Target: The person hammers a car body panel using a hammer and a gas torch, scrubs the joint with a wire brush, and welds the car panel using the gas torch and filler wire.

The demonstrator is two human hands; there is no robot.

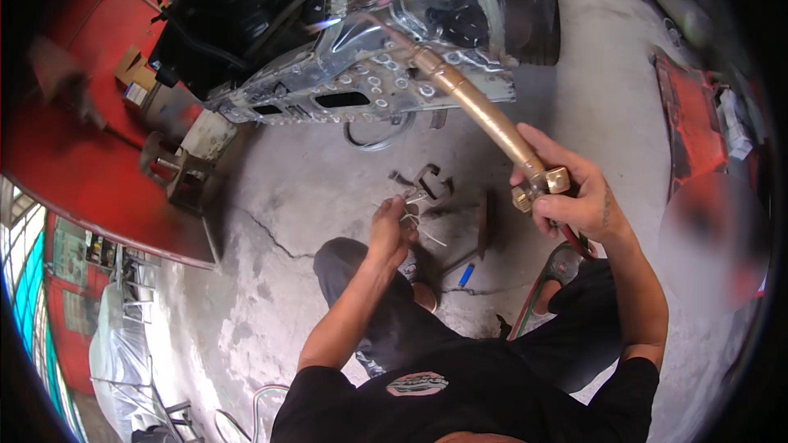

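A brass gas torch (484,119) slants up and left from my right hand (574,193), which is wrapped round its valve end. A small flame (326,24) shows at its tip, in front of the bare metal car body panel (386,82). My left hand (392,231) is closed near my left knee, with thin pale rods (427,232) sticking out of its fingers. Just beyond that hand, a metal clamp (432,184) lies on the floor.
A blue lighter (466,275) and dark metal bars (483,230) lie on the floor between my legs. Red and green hoses (529,303) run beside my right foot. Red body panels (107,189) stand at left, another red part (694,115) at right.
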